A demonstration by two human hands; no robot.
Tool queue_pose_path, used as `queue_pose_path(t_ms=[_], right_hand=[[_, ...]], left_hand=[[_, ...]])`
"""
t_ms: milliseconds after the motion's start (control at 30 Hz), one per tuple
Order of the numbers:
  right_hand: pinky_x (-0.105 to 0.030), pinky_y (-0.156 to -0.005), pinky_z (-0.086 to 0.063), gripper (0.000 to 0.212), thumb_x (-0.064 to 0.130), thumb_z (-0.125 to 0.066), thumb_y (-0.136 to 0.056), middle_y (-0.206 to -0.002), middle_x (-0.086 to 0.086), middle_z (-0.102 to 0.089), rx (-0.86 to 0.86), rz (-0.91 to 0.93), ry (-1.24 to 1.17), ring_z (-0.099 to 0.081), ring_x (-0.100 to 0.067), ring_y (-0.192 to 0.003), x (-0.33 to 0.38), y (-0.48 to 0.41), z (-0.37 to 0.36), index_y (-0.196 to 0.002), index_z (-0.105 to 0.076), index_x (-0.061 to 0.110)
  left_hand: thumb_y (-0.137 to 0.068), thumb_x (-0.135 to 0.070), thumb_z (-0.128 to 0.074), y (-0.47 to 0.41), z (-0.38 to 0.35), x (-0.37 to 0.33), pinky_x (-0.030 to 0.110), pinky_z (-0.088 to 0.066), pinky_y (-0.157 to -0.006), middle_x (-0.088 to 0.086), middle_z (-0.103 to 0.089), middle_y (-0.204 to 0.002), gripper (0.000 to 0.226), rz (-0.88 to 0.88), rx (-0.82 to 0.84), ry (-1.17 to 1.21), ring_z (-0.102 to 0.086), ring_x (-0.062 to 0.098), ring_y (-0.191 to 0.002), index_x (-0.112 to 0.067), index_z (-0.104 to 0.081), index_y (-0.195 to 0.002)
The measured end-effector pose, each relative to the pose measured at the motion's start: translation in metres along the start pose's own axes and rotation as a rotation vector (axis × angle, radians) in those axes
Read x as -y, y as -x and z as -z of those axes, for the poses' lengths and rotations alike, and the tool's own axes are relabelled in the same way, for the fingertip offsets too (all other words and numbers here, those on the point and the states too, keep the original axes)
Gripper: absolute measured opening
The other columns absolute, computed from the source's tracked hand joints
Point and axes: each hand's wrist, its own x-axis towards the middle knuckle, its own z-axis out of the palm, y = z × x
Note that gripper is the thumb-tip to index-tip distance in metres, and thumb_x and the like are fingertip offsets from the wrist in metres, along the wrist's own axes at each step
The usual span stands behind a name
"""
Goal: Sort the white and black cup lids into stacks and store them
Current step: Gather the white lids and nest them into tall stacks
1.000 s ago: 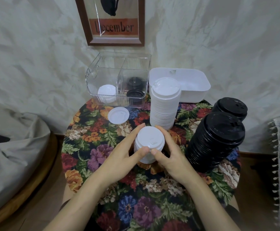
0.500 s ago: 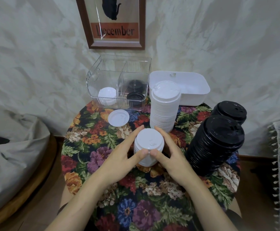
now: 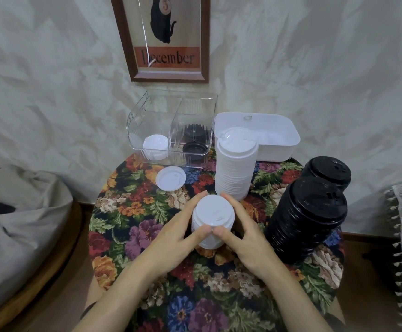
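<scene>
Two stacks of white lids are standing on the counter (image 3: 195,295): a tall white stack (image 3: 235,164) toward the far edge and a short white stack (image 3: 213,221) in the middle. Two black stacks (image 3: 307,219) are sitting along the right edge, one behind the other. One loose white lid (image 3: 170,178) is lying beside the tall one. At the far edge, a clear bin (image 3: 131,130) is holding white lids in its left compartment and black lids in its right, beside a white tub (image 3: 279,149). The left hand (image 3: 178,233) and right hand (image 3: 243,238) are gripping the short white stack from either side, thumbs meeting at its near face.
</scene>
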Motion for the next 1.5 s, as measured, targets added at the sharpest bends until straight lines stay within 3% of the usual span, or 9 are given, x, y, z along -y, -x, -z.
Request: queue_pose_path(t_ms=[333,433,533,633,733,933,1167,1367,1500], right_hand=[[-0.002,-0.1,-0.036,0.068,0.047,-0.073,-0.087,-0.138,0.048,-0.044,-0.007,-0.006,0.004,-0.039,0.02,-0.134,0.002,-0.001,0.0,-0.145,-0.039,0.053],[0.001,-0.098,-0.033,0.067,0.048,-0.073,-0.085,-0.137,0.05,-0.043,-0.024,-0.005,0.013,-0.038,0.021,-0.133,0.001,-0.001,-0.001,-0.142,-0.039,0.056],[0.002,-0.097,-0.033,0.067,0.05,-0.073,-0.084,-0.136,0.053,-0.042,-0.027,-0.017,0.005,-0.036,0.024,-0.131,0.0,0.0,-0.001,-0.141,-0.038,0.059],[0.002,-0.096,-0.033,0.067,0.051,-0.072,-0.084,-0.135,0.055,-0.041,-0.026,-0.019,0.004,-0.035,0.025,-0.131,0.001,0.0,-0.001,-0.14,-0.038,0.059],[0.002,-0.097,-0.034,0.067,0.052,-0.073,-0.084,-0.136,0.054,-0.041,-0.021,-0.02,0.003,-0.035,0.025,-0.131,0.001,0.0,-0.001,-0.141,-0.037,0.06],[-0.004,-0.101,-0.033,0.069,0.053,-0.072,-0.084,-0.139,0.051,-0.041,-0.022,-0.015,-0.009,-0.035,0.022,-0.134,-0.001,0.001,-0.001,-0.143,-0.036,0.059],[-0.011,-0.107,-0.035,0.071,0.048,-0.073,-0.088,-0.144,0.043,-0.043,-0.017,0.018,-0.008,-0.037,0.015,-0.138,-0.002,0.001,-0.001,-0.149,-0.037,0.052],[-0.017,-0.109,-0.037,0.069,0.04,-0.072,-0.091,-0.146,0.037,-0.047,-0.008,0.051,-0.022,-0.041,0.01,-0.139,0.002,0.002,-0.002,-0.151,-0.038,0.045],[-0.02,-0.111,-0.037,0.069,0.038,-0.072,-0.092,-0.147,0.035,-0.047,-0.012,0.06,-0.022,-0.041,0.008,-0.14,0.001,0.002,-0.002,-0.153,-0.038,0.043]], left_hand=[[-0.09,-0.079,-0.051,-0.004,0.014,0.009,0.029,-0.031,-0.119,-0.04,-0.032,-0.157,0.069,-0.012,0.043,-0.053,-0.029,-0.011,-0.147,-0.065,-0.023,-0.152],[-0.096,-0.072,-0.046,-0.013,0.026,0.018,0.034,-0.04,-0.114,-0.029,-0.054,-0.146,0.057,-0.038,-0.188,-0.043,-0.049,-0.004,-0.136,-0.048,-0.051,-0.147],[-0.1,-0.047,-0.063,-0.034,0.041,0.033,0.036,-0.041,-0.108,-0.014,-0.061,-0.141,0.047,0.011,-0.436,-0.352,-0.054,0.013,-0.131,-0.031,-0.06,-0.144],[-0.095,-0.024,-0.075,-0.054,0.051,0.055,0.044,-0.04,-0.112,0.007,-0.059,-0.147,0.049,0.011,-0.428,-0.62,-0.05,0.029,-0.138,-0.014,-0.063,-0.141],[-0.095,-0.019,-0.073,-0.061,0.056,0.063,0.044,-0.048,-0.097,0.005,-0.069,-0.124,0.022,0.019,-0.43,-0.655,-0.061,0.031,-0.121,-0.014,-0.074,-0.116],[-0.106,-0.03,-0.056,-0.051,0.052,0.029,0.034,-0.049,-0.075,-0.011,-0.071,-0.091,0.013,0.021,-0.483,-0.204,-0.067,0.011,-0.09,-0.03,-0.062,-0.095],[-0.103,-0.018,-0.059,-0.028,0.035,-0.039,0.031,-0.063,-0.07,0.001,-0.076,-0.085,0.01,0.083,-0.419,0.605,-0.075,0.02,-0.081,-0.008,-0.062,-0.102],[-0.102,-0.016,-0.064,-0.024,0.026,-0.036,0.014,-0.046,-0.063,-0.014,-0.059,-0.065,0.016,0.078,-0.387,0.324,-0.056,-0.001,-0.063,-0.025,-0.073,-0.111],[-0.104,-0.021,-0.062,-0.024,0.023,-0.033,0.016,-0.05,-0.078,-0.022,-0.072,-0.091,0.027,0.002,-0.302,0.174,-0.065,0.004,-0.088,-0.045,-0.07,-0.113]])
